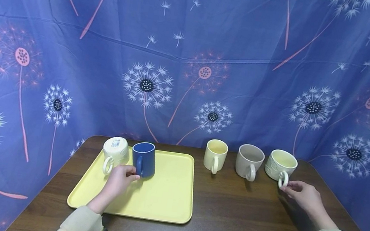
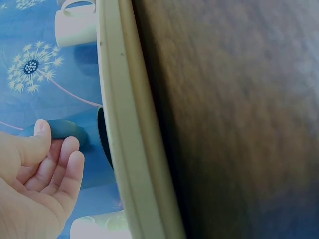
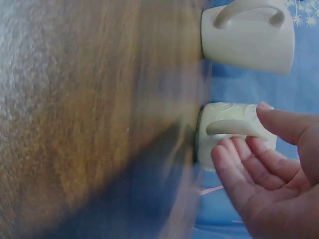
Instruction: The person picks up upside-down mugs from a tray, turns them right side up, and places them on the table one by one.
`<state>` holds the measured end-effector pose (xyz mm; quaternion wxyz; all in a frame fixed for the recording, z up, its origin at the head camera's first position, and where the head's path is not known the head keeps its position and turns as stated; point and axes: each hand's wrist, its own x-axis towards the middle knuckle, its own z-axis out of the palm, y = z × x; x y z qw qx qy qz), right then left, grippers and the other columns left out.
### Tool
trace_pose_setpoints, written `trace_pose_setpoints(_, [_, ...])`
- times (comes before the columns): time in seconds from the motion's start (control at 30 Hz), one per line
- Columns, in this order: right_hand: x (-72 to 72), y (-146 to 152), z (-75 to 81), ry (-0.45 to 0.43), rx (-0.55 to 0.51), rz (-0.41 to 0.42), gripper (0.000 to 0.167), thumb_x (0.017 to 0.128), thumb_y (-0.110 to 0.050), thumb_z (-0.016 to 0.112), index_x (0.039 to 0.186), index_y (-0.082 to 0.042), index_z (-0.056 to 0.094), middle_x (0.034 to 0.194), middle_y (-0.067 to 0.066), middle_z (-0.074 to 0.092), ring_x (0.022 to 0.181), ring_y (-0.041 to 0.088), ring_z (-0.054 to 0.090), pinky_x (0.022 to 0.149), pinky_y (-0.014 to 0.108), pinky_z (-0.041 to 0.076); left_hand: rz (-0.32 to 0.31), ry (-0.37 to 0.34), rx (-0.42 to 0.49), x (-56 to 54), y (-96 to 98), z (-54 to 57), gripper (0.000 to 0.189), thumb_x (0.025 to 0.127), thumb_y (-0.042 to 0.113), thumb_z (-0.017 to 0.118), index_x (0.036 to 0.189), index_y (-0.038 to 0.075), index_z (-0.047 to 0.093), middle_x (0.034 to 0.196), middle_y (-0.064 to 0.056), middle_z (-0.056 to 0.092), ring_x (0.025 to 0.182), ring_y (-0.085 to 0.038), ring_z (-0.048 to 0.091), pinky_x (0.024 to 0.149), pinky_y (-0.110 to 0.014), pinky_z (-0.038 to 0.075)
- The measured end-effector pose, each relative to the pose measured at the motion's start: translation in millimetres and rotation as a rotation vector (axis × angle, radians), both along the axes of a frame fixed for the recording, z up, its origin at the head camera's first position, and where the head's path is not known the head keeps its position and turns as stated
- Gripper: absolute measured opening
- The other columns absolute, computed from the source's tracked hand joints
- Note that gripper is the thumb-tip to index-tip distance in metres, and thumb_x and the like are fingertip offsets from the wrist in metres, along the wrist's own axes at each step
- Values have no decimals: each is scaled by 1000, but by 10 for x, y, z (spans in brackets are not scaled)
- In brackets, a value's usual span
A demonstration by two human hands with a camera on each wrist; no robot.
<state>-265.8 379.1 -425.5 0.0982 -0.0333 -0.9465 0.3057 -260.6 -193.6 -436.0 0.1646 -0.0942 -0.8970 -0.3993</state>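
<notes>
My left hand is at the handle of a dark blue mug on the yellow tray. In the left wrist view, thumb and fingers pinch that handle, and the mug's dark mouth faces the tray, so it looks upside down. Left of it on the tray, a white mug stands upside down with a label on its base. At the far right, my right hand pinches the handle of an upright white embossed mug with a pale green inside. The right wrist view shows thumb and fingers around that handle.
A cream mug and a grey mug stand upright on the brown wooden table, between the tray and my right hand. Their handles face me. A blue dandelion-print cloth hangs behind the table and along its sides.
</notes>
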Motion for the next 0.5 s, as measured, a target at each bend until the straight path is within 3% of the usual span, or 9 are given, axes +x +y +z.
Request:
trace_pose_setpoints(0.3, [79,-72,124,20,52,-15,45,85,-32,69,101,10,64,79,15,70,60,15,64,53,28,42,12,-4,22,12,48,24,13,76,0,73,71,5,62,66,-2,60,61,-9,49,56,-22,42])
trace_pose_setpoints(0.5, [138,-210,200,128,90,12,37,83,-30,71,99,3,67,85,18,71,78,32,66,63,37,45,11,13,9,21,77,37,17,79,1,70,71,6,57,65,0,54,61,-10,44,56,-23,39])
